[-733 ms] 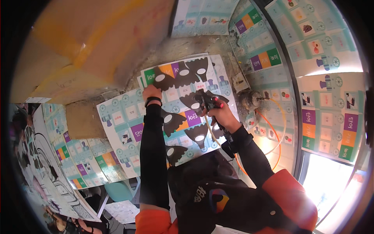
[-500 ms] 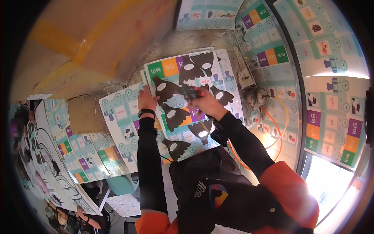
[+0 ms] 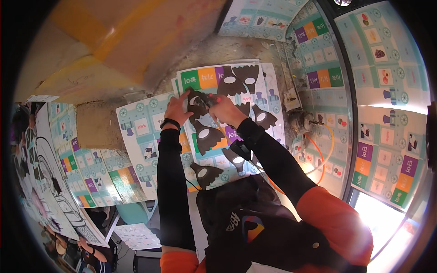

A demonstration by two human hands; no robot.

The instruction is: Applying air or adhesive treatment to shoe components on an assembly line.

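Note:
A printed sheet [image 3: 268, 84] with green, orange and purple blocks lies ahead of me, carrying several dark brown cutout shapes with white ovals. My left hand [image 3: 175, 110] rests on the sheet with fingers spread, its fingertips touching the top-left dark cutout [image 3: 195, 101]. Close beside it, my right hand [image 3: 226, 109] grips a small dark tool [image 3: 207, 99] whose tip meets the same cutout. A thin orange cord [image 3: 324, 157] trails off to the right. Another dark cutout [image 3: 207, 135] lies just below both hands.
More printed sheets [image 3: 136, 132] overlap on the left and cover the curved wall [image 3: 387, 86] on the right. A yellow-orange slab [image 3: 104, 41] sits beyond the sheets. A black bag [image 3: 246, 218] hangs at my chest. Bright light comes in at lower right.
Both hands have moved up the sheet and drawn together. The right hand with the tool shifted left onto the cutout under the left fingertips.

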